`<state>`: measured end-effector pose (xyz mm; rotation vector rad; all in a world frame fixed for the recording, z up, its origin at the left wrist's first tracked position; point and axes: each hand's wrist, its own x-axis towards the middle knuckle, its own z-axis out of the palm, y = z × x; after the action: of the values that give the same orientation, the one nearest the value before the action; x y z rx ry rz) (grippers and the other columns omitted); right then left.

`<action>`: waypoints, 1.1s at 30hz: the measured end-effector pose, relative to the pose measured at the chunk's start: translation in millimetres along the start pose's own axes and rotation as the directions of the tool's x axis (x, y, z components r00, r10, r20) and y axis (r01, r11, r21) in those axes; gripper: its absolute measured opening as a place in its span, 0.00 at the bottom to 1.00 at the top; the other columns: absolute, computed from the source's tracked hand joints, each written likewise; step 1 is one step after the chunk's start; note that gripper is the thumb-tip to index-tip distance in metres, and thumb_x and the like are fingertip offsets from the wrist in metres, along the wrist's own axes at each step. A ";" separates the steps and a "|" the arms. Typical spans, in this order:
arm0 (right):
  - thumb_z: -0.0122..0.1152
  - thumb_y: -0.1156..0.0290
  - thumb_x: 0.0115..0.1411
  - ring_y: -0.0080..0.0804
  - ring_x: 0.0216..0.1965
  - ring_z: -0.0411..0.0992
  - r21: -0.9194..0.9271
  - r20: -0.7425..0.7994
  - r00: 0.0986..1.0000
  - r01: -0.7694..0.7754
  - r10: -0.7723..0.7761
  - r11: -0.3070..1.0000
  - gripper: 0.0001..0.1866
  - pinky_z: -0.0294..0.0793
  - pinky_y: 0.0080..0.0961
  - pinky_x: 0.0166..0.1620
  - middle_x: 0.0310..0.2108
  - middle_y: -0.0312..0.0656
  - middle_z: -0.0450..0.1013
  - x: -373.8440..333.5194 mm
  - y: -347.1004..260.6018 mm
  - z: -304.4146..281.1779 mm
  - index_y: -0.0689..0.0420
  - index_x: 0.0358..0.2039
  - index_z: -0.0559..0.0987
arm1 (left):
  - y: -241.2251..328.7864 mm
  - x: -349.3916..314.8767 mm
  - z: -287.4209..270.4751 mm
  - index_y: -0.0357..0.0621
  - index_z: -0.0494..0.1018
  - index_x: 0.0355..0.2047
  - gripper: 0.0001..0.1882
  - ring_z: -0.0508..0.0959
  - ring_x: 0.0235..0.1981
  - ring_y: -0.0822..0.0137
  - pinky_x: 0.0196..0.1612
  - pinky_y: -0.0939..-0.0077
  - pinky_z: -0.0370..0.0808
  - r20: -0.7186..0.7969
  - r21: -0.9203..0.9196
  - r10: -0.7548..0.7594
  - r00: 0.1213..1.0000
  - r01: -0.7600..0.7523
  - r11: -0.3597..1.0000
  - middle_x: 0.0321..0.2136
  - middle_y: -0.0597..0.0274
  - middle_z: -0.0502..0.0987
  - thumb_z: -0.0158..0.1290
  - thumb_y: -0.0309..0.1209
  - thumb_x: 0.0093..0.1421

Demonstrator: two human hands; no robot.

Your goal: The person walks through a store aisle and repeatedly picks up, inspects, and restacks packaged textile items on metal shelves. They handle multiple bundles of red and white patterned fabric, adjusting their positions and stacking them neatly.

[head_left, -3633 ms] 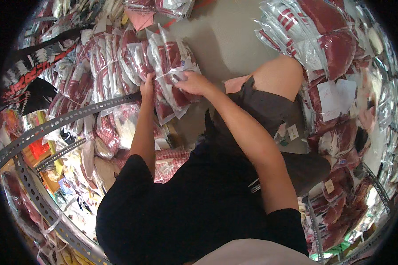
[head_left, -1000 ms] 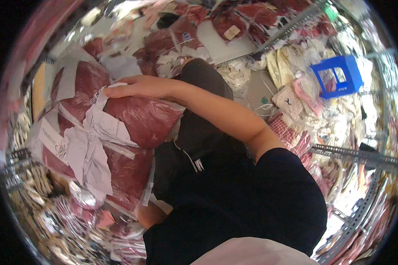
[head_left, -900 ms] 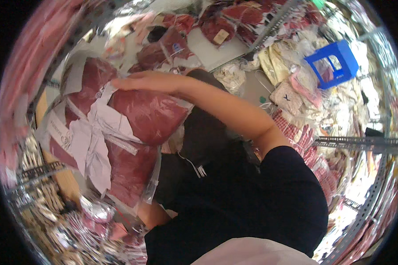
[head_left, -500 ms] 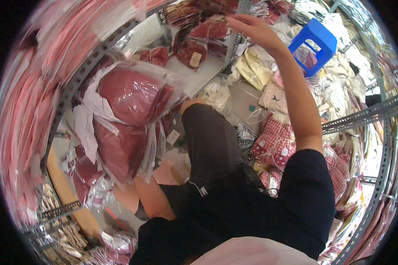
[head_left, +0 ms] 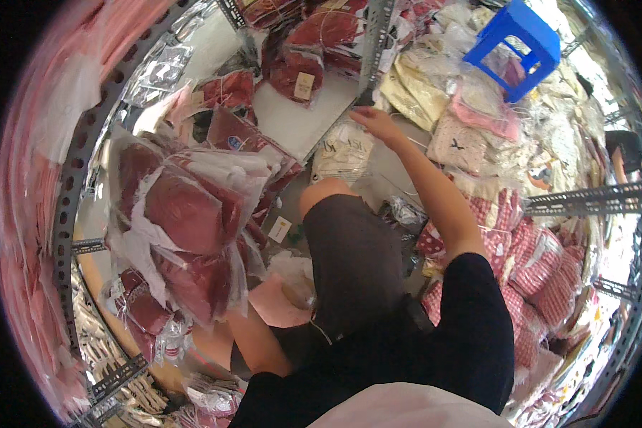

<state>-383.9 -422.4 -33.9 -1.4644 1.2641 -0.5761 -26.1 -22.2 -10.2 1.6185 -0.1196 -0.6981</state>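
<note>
My left forearm [head_left: 253,344] reaches up beneath a stack of dark red garments in clear plastic bags [head_left: 185,214], beside my left knee. The bags hide that hand, so its grip does not show. White cloth or paper [head_left: 150,260] hangs among the garments. My right hand [head_left: 378,125] is held out past my raised knee, fingers loosely stretched and nothing visible in them. It is nearest the metal shelf edge and a cream bagged garment [head_left: 344,153]. A dark red bagged packet with a blue label [head_left: 239,140] lies just beyond the stack.
A metal shelf [head_left: 289,118] ahead bears more red bagged garments [head_left: 296,75]. A blue plastic stool [head_left: 521,50] sits on heaped pale packets at far right. Red gingham bundles [head_left: 542,260] lie right of me. A slotted post [head_left: 374,53] and pink stacks [head_left: 32,235] flank the space.
My right hand has come down and nearer from beside the shelf post. The red bagged stack looks lower and tilted differently, uncovering the blue-labelled packet behind it. The whole view has shifted slightly.
</note>
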 end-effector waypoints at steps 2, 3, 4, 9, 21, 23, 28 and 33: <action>0.66 0.39 0.48 0.36 0.50 0.70 -0.008 -0.129 0.992 0.002 -0.004 1.000 0.48 0.72 0.28 0.48 0.53 0.51 0.69 70.6 8.1 23.1 0.70 0.55 0.68 | -8.3 1.4 24.6 0.44 0.71 0.48 0.29 0.72 0.45 0.62 0.45 0.62 0.71 0.051 -0.010 -0.032 0.998 0.033 0.999 0.43 0.59 0.75 0.46 0.55 0.57; 0.68 0.38 0.45 0.39 0.52 0.69 0.030 -0.192 0.981 -0.006 0.012 1.000 0.53 0.71 0.30 0.50 0.55 0.54 0.67 97.1 3.3 39.4 0.72 0.56 0.66 | -12.0 0.6 33.2 0.44 0.71 0.48 0.29 0.72 0.45 0.62 0.45 0.62 0.71 0.068 -0.015 -0.049 0.996 0.050 0.999 0.43 0.59 0.75 0.46 0.55 0.57; 0.69 0.38 0.43 0.40 0.53 0.69 0.038 -0.252 0.968 0.011 -0.001 0.999 0.54 0.71 0.31 0.51 0.55 0.55 0.66 117.4 -8.7 59.6 0.73 0.56 0.66 | -12.3 1.3 39.4 0.45 0.71 0.48 0.29 0.72 0.45 0.62 0.45 0.62 0.71 0.074 -0.019 -0.056 0.996 0.057 0.998 0.43 0.59 0.75 0.45 0.55 0.58; 0.77 0.44 0.35 0.44 0.52 0.70 0.164 -0.539 0.839 0.193 -0.076 0.968 0.53 0.70 0.33 0.54 0.54 0.55 0.68 204.5 -26.4 125.4 0.71 0.54 0.69 | -19.8 8.5 55.8 0.45 0.71 0.48 0.30 0.72 0.46 0.62 0.45 0.61 0.71 0.083 -0.027 -0.086 0.993 0.088 0.996 0.43 0.59 0.75 0.45 0.56 0.58; 0.54 0.66 0.60 0.24 0.40 0.73 0.782 -0.068 0.997 0.039 0.024 0.622 0.17 0.71 0.20 0.43 0.43 0.37 0.75 2.1 28.9 31.6 0.61 0.47 0.77 | -22.6 14.5 41.9 0.46 0.71 0.49 0.30 0.72 0.47 0.61 0.46 0.59 0.71 0.015 -0.032 -0.107 0.994 0.108 0.994 0.44 0.59 0.74 0.45 0.57 0.58; 0.53 0.65 0.60 0.26 0.39 0.72 0.636 -0.140 0.962 -0.094 0.235 0.766 0.17 0.70 0.21 0.44 0.41 0.39 0.75 -59.0 74.0 -9.9 0.61 0.44 0.78 | -25.3 13.5 44.6 0.46 0.71 0.49 0.30 0.72 0.47 0.61 0.46 0.59 0.71 0.022 -0.044 -0.116 0.993 0.117 0.992 0.44 0.59 0.74 0.44 0.57 0.58; 0.57 0.60 0.56 0.44 0.39 0.74 -0.226 -0.518 0.770 -0.542 0.372 0.809 0.24 0.72 0.36 0.44 0.38 0.51 0.76 -169.0 208.2 -84.5 0.66 0.47 0.74 | -31.9 12.4 60.9 0.47 0.71 0.49 0.30 0.71 0.48 0.61 0.46 0.58 0.71 0.067 -0.049 -0.145 0.987 0.149 0.988 0.44 0.59 0.74 0.44 0.57 0.58; 0.67 0.55 0.52 0.58 0.56 0.64 -0.774 -0.550 0.787 -0.355 -0.280 0.524 0.41 0.64 0.44 0.57 0.56 0.62 0.63 -179.8 69.2 -35.5 0.67 0.59 0.62 | -29.1 9.2 71.3 0.47 0.70 0.50 0.30 0.71 0.48 0.61 0.46 0.58 0.71 0.098 -0.075 -0.145 0.985 0.152 0.985 0.45 0.59 0.74 0.44 0.58 0.58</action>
<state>-499.5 -264.4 -37.5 -2.1403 2.3608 -0.4023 -63.3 -82.7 -41.2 1.5272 -0.0361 -0.8823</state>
